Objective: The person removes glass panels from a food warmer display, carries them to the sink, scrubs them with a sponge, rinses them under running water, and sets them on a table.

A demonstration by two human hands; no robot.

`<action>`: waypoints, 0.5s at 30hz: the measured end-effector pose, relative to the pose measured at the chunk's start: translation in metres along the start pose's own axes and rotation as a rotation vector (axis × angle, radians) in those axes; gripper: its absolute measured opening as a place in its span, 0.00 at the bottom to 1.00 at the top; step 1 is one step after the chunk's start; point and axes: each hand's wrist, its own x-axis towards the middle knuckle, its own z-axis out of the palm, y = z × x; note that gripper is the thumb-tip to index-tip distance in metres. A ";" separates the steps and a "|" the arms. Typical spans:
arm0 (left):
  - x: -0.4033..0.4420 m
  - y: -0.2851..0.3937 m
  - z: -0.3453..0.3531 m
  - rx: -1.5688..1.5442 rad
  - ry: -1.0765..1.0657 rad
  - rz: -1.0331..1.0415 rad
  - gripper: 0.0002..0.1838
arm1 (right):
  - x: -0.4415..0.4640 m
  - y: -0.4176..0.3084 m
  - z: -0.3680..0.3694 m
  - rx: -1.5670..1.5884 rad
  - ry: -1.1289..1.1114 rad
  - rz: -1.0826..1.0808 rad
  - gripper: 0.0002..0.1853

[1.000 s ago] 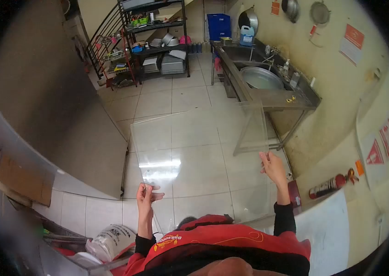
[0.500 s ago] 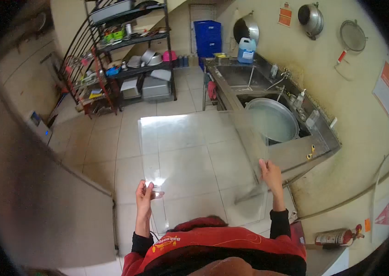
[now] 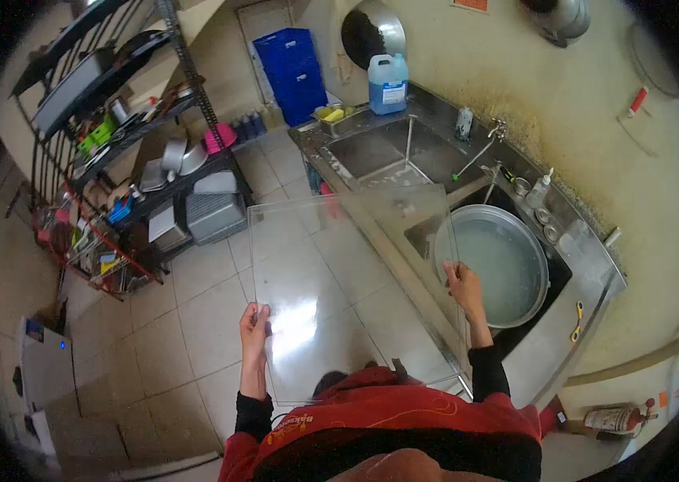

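A large clear transparent sheet point(image 3: 323, 273) spans the space between my hands, in front of my body. The floor and the sink edge show through it, and light glares off its lower left. My left hand point(image 3: 254, 331) pinches its left edge, thumb on the near face. On the opposite edge, my right hand point(image 3: 465, 289) grips with thumb and fingers closed. Beyond that hand, a big round metal pot point(image 3: 492, 261) of cloudy water sits in the near sink basin. Whether the sheet is glass or plastic I cannot tell.
A steel double sink point(image 3: 372, 157) runs along the right wall, with a blue jug point(image 3: 388, 84) at its far end. Yellow-handled scissors point(image 3: 577, 321) lie on its near ledge. A loaded shelf rack point(image 3: 147, 120) stands left; blue crates point(image 3: 290, 76) stack behind. A fire extinguisher point(image 3: 613, 418) is lower right.
My view has turned right and come closer to the sink. The clear sheet stays held between both hands, and its right side now overlaps the sink's front edge and the pot.
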 end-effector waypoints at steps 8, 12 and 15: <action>0.281 0.010 0.053 0.066 -0.249 -0.136 0.07 | 0.159 -0.007 0.089 -0.050 0.106 0.205 0.26; 0.418 0.005 0.086 0.088 -0.458 -0.172 0.08 | 0.204 -0.007 0.129 0.039 0.166 0.385 0.26; 0.492 0.014 0.122 0.194 -0.590 -0.219 0.07 | 0.224 0.022 0.157 -0.169 0.316 0.145 0.25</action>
